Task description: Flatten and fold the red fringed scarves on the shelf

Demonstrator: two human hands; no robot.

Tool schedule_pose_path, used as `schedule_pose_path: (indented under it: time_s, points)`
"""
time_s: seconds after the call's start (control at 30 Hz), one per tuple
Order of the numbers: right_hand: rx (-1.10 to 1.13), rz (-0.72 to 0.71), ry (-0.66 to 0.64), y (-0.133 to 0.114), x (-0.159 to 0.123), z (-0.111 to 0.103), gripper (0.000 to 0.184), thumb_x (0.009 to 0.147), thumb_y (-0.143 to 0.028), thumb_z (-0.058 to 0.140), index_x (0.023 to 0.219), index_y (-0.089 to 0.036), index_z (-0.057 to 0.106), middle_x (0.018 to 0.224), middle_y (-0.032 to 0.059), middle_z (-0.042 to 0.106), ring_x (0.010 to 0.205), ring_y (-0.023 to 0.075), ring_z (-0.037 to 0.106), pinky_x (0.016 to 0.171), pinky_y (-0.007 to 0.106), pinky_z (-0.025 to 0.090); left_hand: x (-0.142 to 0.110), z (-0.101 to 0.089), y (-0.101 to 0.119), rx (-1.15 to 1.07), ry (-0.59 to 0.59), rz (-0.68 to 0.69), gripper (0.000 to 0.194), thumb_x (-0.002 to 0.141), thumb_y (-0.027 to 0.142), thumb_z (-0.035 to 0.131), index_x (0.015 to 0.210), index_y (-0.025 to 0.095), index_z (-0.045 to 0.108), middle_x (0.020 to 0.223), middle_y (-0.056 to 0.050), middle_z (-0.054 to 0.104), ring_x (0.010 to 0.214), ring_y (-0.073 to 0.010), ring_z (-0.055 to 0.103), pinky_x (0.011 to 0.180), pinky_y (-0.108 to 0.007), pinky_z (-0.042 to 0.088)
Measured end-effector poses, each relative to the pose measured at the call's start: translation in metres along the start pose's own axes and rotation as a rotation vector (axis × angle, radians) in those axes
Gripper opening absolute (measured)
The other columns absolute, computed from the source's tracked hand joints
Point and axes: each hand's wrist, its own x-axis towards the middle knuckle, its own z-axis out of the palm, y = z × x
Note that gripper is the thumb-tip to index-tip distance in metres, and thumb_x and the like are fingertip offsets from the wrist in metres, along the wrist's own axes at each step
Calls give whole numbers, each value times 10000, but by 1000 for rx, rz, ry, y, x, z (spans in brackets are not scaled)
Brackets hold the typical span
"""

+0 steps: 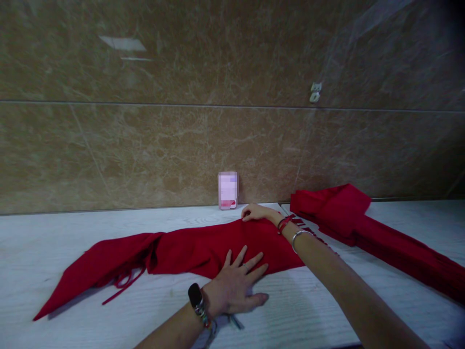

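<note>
A long, folded red cloth garment [196, 247] with a thin tie at its left part lies on the white wood-grain table. My left hand [238, 283] rests flat on its near middle, fingers spread and the thumb pointing right over the table. My right hand [256, 212] is at the garment's far edge, its fingers curled down and pressed together on the cloth. Whether a fold is pinched between them is partly hidden. Dark lettering shows on the cloth beside my right forearm, which crosses over the garment's right end.
A phone [228, 191] with a lit, blurred screen leans upright against the brown marble-tiled wall [163, 150]. More folded red cloth [348, 218] lies on the right of the white table [22, 252]. A small white fitting [315, 92] is on the wall.
</note>
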Motion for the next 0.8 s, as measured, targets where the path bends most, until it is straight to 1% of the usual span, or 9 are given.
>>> schedule_pose_path:
  time_s: [0.13, 0.27, 0.37, 0.43, 0.5, 0.57, 0.67, 0.73, 0.8]
  points:
    - [-53, 10, 194, -7, -22, 9, 255, 781, -197, 515, 990, -134, 645, 982, 102, 655, 889, 199, 576, 818, 338, 434, 3, -3, 0, -4, 34, -58, 591, 855, 606, 175, 1382, 338, 197, 1480, -2, 67, 1323, -361, 31, 992, -646, 113]
    - [-193, -13, 415, -10, -60, 23, 416, 850, -253, 437, 1253, -157, 466, 1313, 140, 450, 1235, 241, 352, 1014, 439, 272, 8, -4, -2, 26, 104, -201, 573, 888, 545, 154, 1400, 289, 152, 1479, -58, 47, 1332, -321, 35, 1020, -593, 126]
    - [-274, -15, 296, -9, -87, 35, 469, 888, -397, 354, 1327, -233, 371, 1409, 93, 328, 1304, 260, 236, 1022, 507, 236, 10, -2, -5, 59, 61, -230, 585, 885, 549, 166, 1399, 269, 180, 1474, -85, 85, 1326, -336, 64, 1019, -590, 127]
    - [-304, 12, 186, -7, -98, 40, 477, 907, -433, 266, 1346, -259, 331, 1421, 75, 308, 1305, 260, 237, 1014, 541, 224, 11, 2, -7, 78, 37, -221, 603, 871, 578, 166, 1396, 283, 183, 1473, -84, 94, 1319, -358, 78, 1008, -607, 122]
    - [-349, 51, 141, -3, -102, 39, 471, 920, -401, 230, 1353, -240, 321, 1416, 82, 316, 1298, 258, 256, 1013, 546, 221, 12, 5, -9, 95, 40, -215, 594, 869, 582, 153, 1395, 306, 173, 1475, -74, 86, 1315, -370, 77, 999, -618, 119]
    - [-413, 117, 142, 2, -103, 33, 458, 919, -345, 257, 1339, -190, 354, 1403, 112, 332, 1288, 271, 276, 1009, 536, 237, 13, 7, -11, 111, 53, -217, 573, 877, 565, 149, 1393, 317, 170, 1477, -68, 88, 1314, -373, 77, 995, -621, 117]
    - [-497, 210, 231, 3, -101, 25, 444, 901, -283, 308, 1297, -113, 416, 1384, 172, 341, 1281, 308, 277, 1004, 537, 242, 15, 7, -13, 124, 58, -226, 532, 896, 518, 150, 1390, 323, 183, 1476, -61, 102, 1316, -364, 88, 998, -613, 123]
    - [-488, 164, 285, -4, -100, 25, 458, 900, -300, 313, 1312, -119, 395, 1404, 165, 305, 1295, 311, 242, 1009, 540, 232, 15, 7, -12, 122, 52, -230, 514, 904, 493, 147, 1389, 325, 186, 1476, -57, 114, 1317, -357, 102, 1000, -606, 132]
    - [-418, 60, 242, -14, -100, 31, 474, 908, -344, 283, 1348, -175, 340, 1427, 113, 278, 1308, 285, 221, 1018, 533, 228, 15, 6, -12, 122, 44, -235, 509, 907, 481, 152, 1389, 322, 187, 1474, -58, 126, 1315, -356, 111, 1003, -603, 131]
